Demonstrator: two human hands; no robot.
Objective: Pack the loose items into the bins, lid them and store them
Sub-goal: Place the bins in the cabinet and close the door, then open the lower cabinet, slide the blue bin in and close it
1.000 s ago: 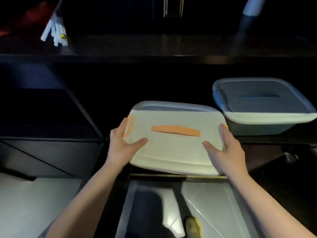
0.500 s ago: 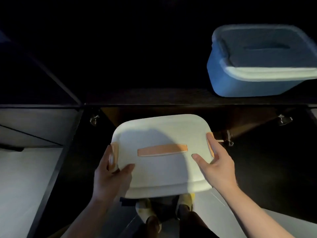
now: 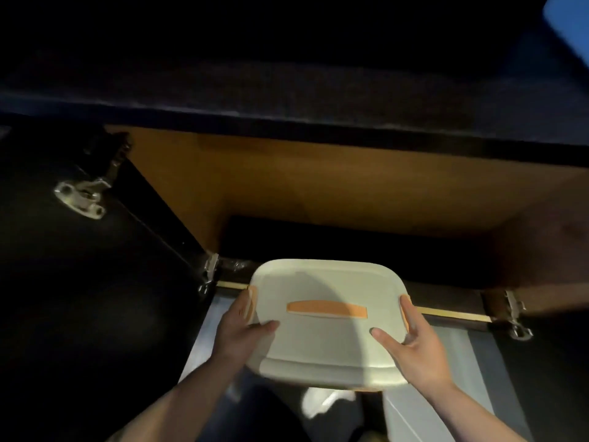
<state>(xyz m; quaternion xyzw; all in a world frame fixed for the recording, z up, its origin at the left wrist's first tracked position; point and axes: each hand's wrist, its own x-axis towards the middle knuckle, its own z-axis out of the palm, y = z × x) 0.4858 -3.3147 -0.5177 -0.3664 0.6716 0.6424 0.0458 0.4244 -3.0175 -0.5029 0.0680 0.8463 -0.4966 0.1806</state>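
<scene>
A white lidded bin (image 3: pixel 325 339) with an orange lid handle and orange side clips hangs low in front of an open lower cabinet (image 3: pixel 318 193). My left hand (image 3: pixel 243 330) grips its left side, thumb on the lid and fingers round the clip. At the other side my right hand (image 3: pixel 411 339) holds it the same way. The bin's far edge sits level with the cabinet's front sill. A corner of the blue bin (image 3: pixel 570 23) shows at the top right, on the shelf above.
The cabinet's dark left door (image 3: pixel 79 250) stands swung open, with metal hinges on it. A right hinge (image 3: pixel 516 317) sticks out at the sill. The cabinet inside has brown walls and a dark floor. Pale floor tiles (image 3: pixel 446 409) lie below the bin.
The white bin has come down from the shelf level to the lower cabinet's opening, both hands still on its sides. The view tilted down, so the blue bin slid to the top right corner.
</scene>
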